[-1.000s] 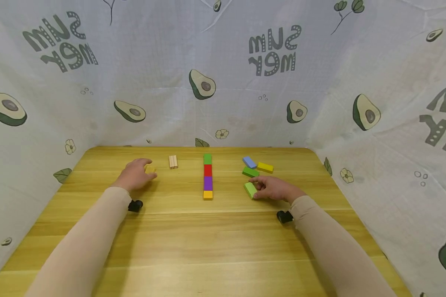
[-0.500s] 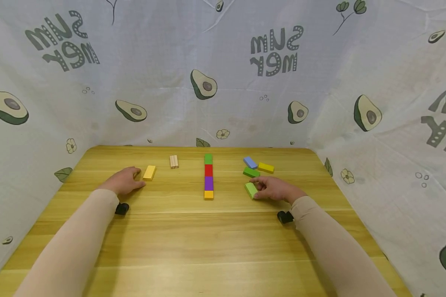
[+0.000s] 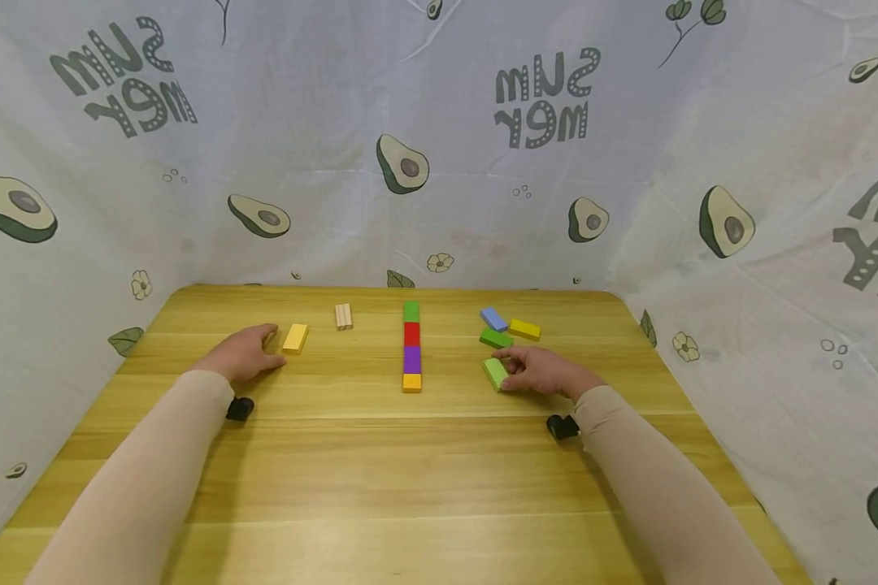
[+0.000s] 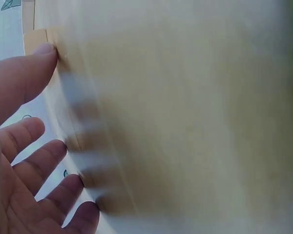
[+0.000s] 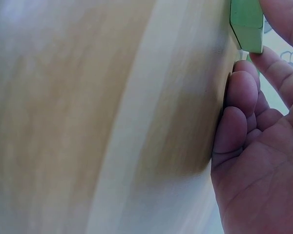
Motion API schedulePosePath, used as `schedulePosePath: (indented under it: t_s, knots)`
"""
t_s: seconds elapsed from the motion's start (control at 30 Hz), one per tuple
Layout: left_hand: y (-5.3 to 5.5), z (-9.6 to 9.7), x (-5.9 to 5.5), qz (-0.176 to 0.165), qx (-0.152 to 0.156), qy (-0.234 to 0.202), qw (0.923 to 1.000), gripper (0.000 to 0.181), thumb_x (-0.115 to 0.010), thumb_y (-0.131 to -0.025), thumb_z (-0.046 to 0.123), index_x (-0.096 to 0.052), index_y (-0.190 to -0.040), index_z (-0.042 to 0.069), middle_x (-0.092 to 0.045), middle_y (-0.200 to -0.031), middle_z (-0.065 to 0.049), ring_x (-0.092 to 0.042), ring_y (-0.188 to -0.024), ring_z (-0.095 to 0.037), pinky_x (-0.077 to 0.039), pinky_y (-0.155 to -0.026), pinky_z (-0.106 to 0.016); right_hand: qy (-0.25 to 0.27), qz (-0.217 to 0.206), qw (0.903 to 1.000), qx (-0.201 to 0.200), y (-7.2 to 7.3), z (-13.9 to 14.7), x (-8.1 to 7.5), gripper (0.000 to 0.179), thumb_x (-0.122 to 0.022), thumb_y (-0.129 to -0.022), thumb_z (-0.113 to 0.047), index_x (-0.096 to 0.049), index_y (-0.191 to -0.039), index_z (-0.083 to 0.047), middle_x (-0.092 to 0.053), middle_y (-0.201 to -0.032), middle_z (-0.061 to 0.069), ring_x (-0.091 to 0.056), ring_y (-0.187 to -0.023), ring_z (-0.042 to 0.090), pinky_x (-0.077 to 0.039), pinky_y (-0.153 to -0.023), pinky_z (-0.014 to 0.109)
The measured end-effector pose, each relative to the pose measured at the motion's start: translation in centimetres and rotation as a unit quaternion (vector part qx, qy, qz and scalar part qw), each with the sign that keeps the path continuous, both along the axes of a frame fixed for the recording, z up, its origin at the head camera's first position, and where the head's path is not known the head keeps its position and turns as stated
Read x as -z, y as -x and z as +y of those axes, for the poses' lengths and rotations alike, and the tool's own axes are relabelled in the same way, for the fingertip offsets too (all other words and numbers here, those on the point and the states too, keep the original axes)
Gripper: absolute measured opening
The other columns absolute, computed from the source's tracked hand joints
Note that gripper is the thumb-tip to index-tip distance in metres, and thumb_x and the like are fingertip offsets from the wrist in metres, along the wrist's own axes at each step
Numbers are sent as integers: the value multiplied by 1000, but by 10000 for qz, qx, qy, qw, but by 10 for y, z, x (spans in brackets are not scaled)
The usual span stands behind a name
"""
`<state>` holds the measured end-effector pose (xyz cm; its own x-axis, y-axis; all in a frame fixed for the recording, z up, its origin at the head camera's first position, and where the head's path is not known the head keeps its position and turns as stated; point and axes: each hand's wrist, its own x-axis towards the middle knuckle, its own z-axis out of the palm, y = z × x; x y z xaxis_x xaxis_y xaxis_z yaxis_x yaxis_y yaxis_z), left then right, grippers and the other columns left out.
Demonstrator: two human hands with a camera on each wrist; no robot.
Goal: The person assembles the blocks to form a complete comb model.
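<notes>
My left hand (image 3: 240,356) rests on the table with relaxed, parted fingers, just left of a pale yellow block (image 3: 296,338) and apart from it. In the left wrist view the fingertips (image 4: 53,151) meet the wood, and part of the pale yellow block (image 4: 35,40) shows behind the thumb. On the other side, my right hand (image 3: 545,372) pinches a light green block (image 3: 494,374) between thumb and index finger, the block lying on the table. The right wrist view shows one end of that light green block (image 5: 247,29), with the other fingers curled against the tabletop.
A straight row stands mid-table: green (image 3: 411,311), red (image 3: 412,334), purple (image 3: 413,360) and orange (image 3: 412,383) blocks. Plain wooden blocks (image 3: 344,317) lie left of it. Blue (image 3: 493,318), darker green (image 3: 496,338) and yellow (image 3: 525,329) blocks lie beyond my right hand. A printed cloth hangs behind.
My left hand has drawn back to the left, leaving the pale yellow block uncovered on the table. My right hand stays at the light green block.
</notes>
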<state>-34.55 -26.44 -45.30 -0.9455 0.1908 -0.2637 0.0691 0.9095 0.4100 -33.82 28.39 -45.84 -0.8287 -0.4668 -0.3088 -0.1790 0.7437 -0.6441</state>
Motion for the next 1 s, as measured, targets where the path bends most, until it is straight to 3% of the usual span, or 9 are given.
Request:
schedulePosePath:
  t_s: [0.27,0.57,0.77,1.0]
  knots:
    - [0,13,-2,252,233,-87,9994,78,-65,-104,26,-25,-165,-3,-31,-165,-35,-29,-152,-57,-27,-124,-68,-10,-51,10000,75,0,-1,-1,63,-76,-99,-22,-49,-152,0,-53,-104,7,-48,-91,21,-41,-82,35]
    - [3,17,-1,161,325,14,9993,73,-62,-106,20,-24,-164,-4,-31,-165,-35,-30,-152,-56,-28,-123,-67,20,-77,10000,44,0,-1,-1,63,-76,-99,-22,-50,-152,0,-52,-101,6,-47,-88,21,-40,-80,35]
    - [5,19,0,164,435,81,9989,76,-60,-106,20,-19,-167,1,-31,-166,-33,-31,-150,-58,-30,-121,-70,22,-102,9999,87,0,-2,-2,63,-76,-98,-21,-49,-152,0,-52,-102,7,-48,-90,21,-41,-81,35]
    - [7,23,-2,135,422,263,9987,68,-58,-107,21,-27,-166,3,-35,-165,-31,-32,-147,-62,-29,-117,-76,23,-112,9999,93,-1,-2,-3,64,-76,-98,-21,-49,-152,1,-52,-102,7,-48,-89,21,-41,-80,35]
